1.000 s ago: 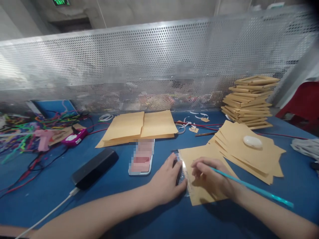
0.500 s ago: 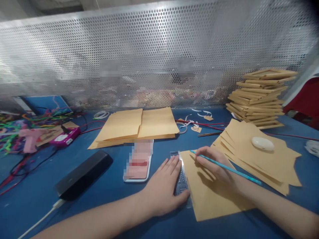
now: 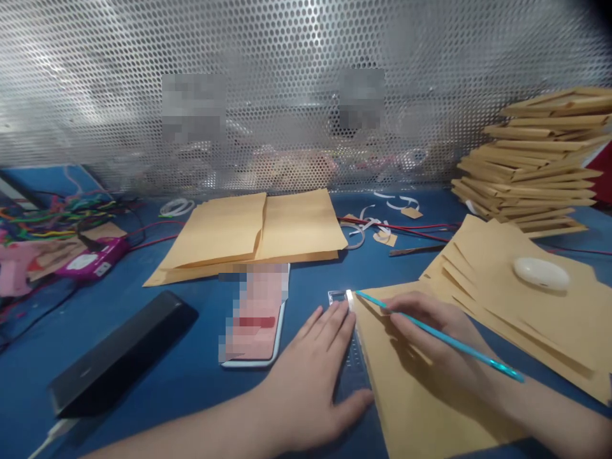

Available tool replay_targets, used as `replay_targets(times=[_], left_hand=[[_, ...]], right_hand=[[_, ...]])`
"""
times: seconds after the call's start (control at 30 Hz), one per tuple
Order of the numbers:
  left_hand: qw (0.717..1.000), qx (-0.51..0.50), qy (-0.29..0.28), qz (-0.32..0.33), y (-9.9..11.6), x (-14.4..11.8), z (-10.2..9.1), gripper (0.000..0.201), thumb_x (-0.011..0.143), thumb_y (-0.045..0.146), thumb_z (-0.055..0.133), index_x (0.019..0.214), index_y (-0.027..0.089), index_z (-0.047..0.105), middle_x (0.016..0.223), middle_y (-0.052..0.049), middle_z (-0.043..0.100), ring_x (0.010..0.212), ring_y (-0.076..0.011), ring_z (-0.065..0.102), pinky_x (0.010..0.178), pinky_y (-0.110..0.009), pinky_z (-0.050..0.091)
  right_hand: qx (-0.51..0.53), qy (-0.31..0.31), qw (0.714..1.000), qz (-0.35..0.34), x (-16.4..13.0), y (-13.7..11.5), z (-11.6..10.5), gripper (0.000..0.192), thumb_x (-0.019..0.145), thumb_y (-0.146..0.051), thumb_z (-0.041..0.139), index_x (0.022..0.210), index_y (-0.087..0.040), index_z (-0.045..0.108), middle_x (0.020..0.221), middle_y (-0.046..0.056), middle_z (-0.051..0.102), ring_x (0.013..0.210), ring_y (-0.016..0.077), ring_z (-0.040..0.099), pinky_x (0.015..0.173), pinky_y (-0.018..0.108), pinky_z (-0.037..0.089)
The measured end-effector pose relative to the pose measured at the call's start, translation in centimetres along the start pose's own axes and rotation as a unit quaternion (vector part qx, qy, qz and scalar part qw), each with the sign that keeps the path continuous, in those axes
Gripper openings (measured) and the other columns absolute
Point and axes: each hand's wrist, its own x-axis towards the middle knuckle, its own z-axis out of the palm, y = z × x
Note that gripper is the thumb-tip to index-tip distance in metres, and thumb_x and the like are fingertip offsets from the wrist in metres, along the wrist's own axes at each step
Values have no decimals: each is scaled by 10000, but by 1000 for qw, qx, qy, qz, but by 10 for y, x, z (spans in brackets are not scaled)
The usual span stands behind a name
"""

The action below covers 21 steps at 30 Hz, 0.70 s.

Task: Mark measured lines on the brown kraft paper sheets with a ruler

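Observation:
My left hand (image 3: 315, 376) lies flat with its fingers stretched out, pressing on a clear plastic ruler (image 3: 354, 360). The ruler runs along the left edge of a tan paper sheet (image 3: 425, 408); much of it is hidden under the hand. Between the thumb and fingers of my right hand (image 3: 440, 331) is a slim turquoise pencil (image 3: 444, 344). The pencil's tip is at the sheet's top left corner, beside the ruler's upper end. I cannot tell whether the tip touches the paper.
A phone (image 3: 255, 325) and a black power bank (image 3: 124, 350) lie to the left. Tan sheets (image 3: 301, 223) lie behind. On the right are more sheets (image 3: 497, 268) under a white oval case (image 3: 541, 274), and a tall stack of folded tan frames (image 3: 535, 169). A perforated metal panel (image 3: 287, 57) stands behind.
The camera view has shifted closer to the desk. The pencil's tip has moved left to the sheet's corner by the ruler. My left hand stays flat on the ruler.

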Motion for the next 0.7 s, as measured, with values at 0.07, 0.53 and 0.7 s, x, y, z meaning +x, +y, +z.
replay_targets(times=[0.07, 0.53, 0.7], left_hand=[[1000, -4, 1, -2, 0, 0, 0, 832, 875, 510, 504, 1507, 132, 115, 1552, -108, 65, 1418, -288, 96, 1155, -484, 130], [1000, -3, 2, 7, -2, 0, 3, 823, 886, 517, 479, 1509, 136, 98, 1555, -98, 69, 1422, -274, 86, 1161, -471, 110], [1000, -4, 10, 13, -3, 0, 3, 817, 888, 515, 477, 1509, 142, 100, 1555, -104, 70, 1419, -287, 96, 1158, -477, 115]], right_hand=[[-9, -22, 1000, 6, 0, 1, -2, 177, 896, -388, 539, 966, -261, 641, 936, 28, 710, 838, 199, 654, 726, 311, 488], [-39, 8, 999, 17, -2, 3, 6, 221, 901, -427, 522, 970, -262, 651, 1033, 40, 701, 836, 199, 655, 693, 306, 503], [-61, 7, 998, 2, 0, 2, 0, 208, 882, -409, 559, 950, -256, 682, 1045, 50, 708, 895, 227, 654, 757, 337, 501]])
